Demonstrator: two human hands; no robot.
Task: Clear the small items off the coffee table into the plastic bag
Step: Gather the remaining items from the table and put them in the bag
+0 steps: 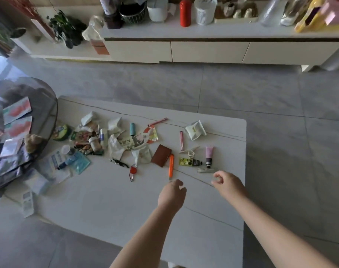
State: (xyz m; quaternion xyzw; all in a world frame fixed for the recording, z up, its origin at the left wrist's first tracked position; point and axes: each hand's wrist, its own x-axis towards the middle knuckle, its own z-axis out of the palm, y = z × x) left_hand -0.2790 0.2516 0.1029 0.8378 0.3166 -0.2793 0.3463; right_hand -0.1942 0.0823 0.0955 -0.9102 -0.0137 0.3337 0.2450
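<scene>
- We look down at a white coffee table (126, 206) scattered with small items; our landmark is the orange utility knife (171, 165) lying near the middle of it.
- Both of our forearms reach in from the bottom edge, cut off above the elbows.
- Our left hand (171, 195) hovers just below the knife's tip, fingers loosely curled, holding nothing.
- Our right hand (225, 181) hangs to the right of the knife, fingers also loosely curled; whether the fingertips pinch anything is too blurred to tell.
- Just left of the knife lies a brown wallet (161, 155); farther left, a red keychain tag (133, 171).
- Right of the knife sit a yellow-green tube (189, 162) and a pink tube (209, 156) with a dark cap; their labels are unreadable.
- Above and left of the knife, a crumpled pale plastic bag (118, 147) lies partly under a printed packet (132, 141) whose dark characters we cannot read.
- A teal cylinder (132, 129) stands above that.
- Far left of the knife, a heap of wrappers and bottles (87, 139) overlaps itself, so single pieces are hard to make out.
- A dark round side table (43, 97) is cut off by the left edge.
</scene>
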